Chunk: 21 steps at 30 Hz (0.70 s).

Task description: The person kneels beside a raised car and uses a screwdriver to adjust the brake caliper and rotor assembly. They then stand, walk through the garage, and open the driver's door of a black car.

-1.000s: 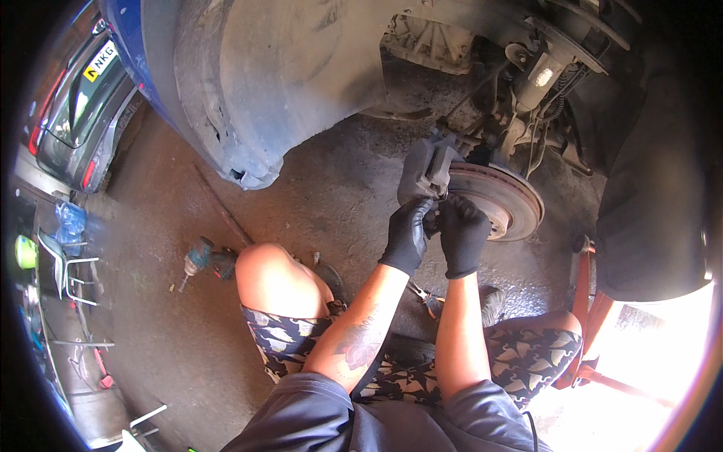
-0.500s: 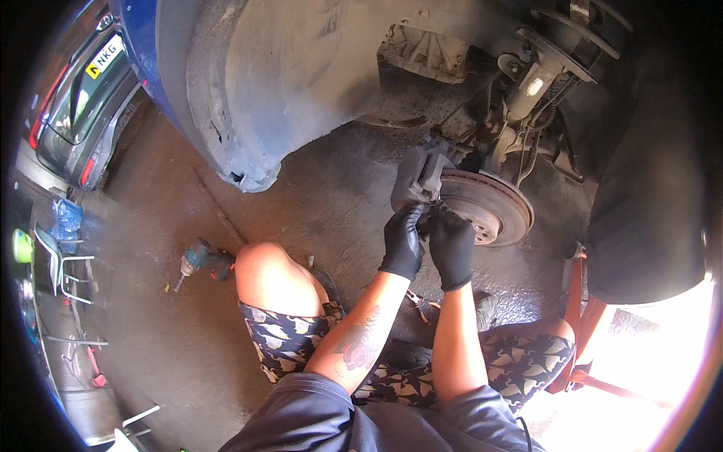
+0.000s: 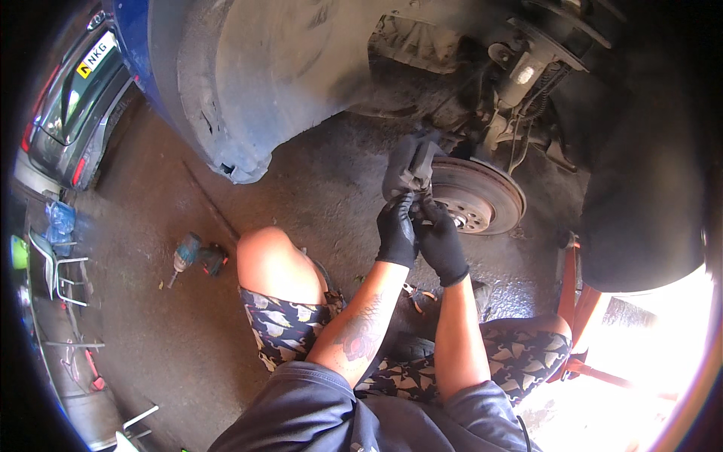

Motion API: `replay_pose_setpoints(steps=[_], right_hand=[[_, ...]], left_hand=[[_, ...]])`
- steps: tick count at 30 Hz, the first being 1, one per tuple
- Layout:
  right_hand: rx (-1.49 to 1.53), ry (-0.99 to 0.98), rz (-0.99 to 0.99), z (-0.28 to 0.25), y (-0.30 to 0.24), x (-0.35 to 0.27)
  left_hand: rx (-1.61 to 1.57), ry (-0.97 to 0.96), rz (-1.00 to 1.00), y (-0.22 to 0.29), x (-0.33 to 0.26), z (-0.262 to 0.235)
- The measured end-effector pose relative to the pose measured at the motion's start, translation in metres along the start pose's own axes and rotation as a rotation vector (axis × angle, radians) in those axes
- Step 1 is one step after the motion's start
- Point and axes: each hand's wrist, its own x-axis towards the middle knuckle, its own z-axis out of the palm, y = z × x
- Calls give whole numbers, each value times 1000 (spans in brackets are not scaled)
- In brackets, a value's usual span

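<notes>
Overhead, left hand point(image 3: 397, 235) and right hand point(image 3: 440, 242), black-gloved, both grip the grey brake caliper point(image 3: 409, 166) beside the rusty disc point(image 3: 474, 194).

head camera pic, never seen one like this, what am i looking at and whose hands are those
The picture comes from a camera worn on a person's head, looking down at their own arms. Its wide lens bends straight edges near the rim. There is no machine: a person sits on the concrete floor beside a raised blue car with its wheel off. Both hands wear black gloves. The left hand reaches up to the grey brake caliper; the right hand is beside it at the edge of the rusty brake disc. Whether a small tool sits between the fingers cannot be told. On the floor to the person's left lies a teal cordless drill. An orange jack stand is on the right.
</notes>
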Motion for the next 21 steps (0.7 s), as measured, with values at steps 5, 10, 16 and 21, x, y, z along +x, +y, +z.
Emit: replay_pose_setpoints(steps=[5,10,16,21], right_hand=[[24,-71,85,0,12,-1],[101,-203,36,-10,-5,5],[-21,-329,156,-22,-25,21],[-324,-609,1,-55,-45,50]], left_hand=[[-190,26,-5,3,-7,-6],[82,-60,145,18,-20,-1],[51,-203,-98,18,1,-11],[-171,-245,-210,1,0,-9]])
